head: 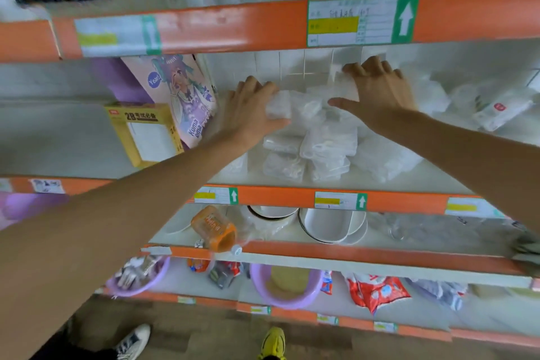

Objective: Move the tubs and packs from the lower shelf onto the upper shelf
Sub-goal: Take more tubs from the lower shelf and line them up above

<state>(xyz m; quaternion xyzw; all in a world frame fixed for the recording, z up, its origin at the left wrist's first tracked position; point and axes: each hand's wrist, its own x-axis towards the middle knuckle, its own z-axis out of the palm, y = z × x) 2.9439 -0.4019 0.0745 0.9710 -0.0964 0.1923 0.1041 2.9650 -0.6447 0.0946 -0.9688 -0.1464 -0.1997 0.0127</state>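
down at 6 o'clock, on the lower shelf point(380, 254), white tubs point(327, 225) and an orange jar point(214, 228) sit untouched. one level up, both arms reach over the upper shelf point(277, 196) into a heap of clear packs point(327, 143). the left hand point(251, 108), at 9 o'clock of the heap, has fingers and thumb curled round one pack; the right hand point(377, 88), at 12 o'clock, bends its fingers over another, thumb splayed wide beneath. looks to me like packs being settled in place; next would be letting go without toppling the heap, then going down for the tubs
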